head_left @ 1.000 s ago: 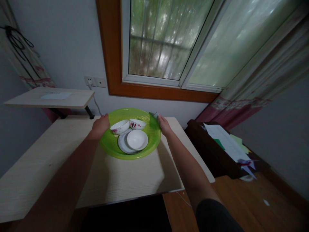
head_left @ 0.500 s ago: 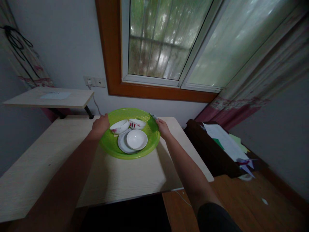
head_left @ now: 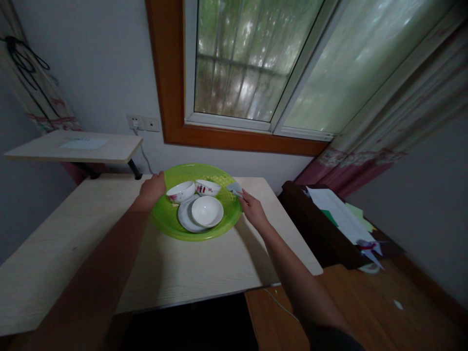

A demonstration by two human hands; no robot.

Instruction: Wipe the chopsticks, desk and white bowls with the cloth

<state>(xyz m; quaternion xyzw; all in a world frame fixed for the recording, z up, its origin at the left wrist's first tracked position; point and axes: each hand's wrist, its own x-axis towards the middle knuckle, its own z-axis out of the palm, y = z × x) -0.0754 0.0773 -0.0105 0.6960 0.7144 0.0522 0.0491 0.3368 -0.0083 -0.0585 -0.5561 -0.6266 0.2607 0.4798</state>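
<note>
A round green basin (head_left: 230, 214) stands on the pale wooden table. My left hand (head_left: 152, 189) is closed on its left rim. At the right rim, my right hand (head_left: 252, 207) pinches a small grey cloth (head_left: 234, 188), which hangs over the inside edge. Inside the basin, a white bowl (head_left: 207, 211) rests on a white plate (head_left: 185, 218). Behind them are a tilted bowl with a pink pattern (head_left: 181, 192) and a bowl with red marks (head_left: 207, 187).
The table (head_left: 197, 265) reaches the wall under the window (head_left: 241, 63). A raised shelf (head_left: 80, 146) with a paper on it stands at the left, near a wall socket (head_left: 142, 123). Papers (head_left: 340, 214) lie on a dark brown piece of furniture at the right.
My right hand has moved a little right and down from the basin's rim, and more of the grey cloth shows. My left hand and the basin have stayed in place.
</note>
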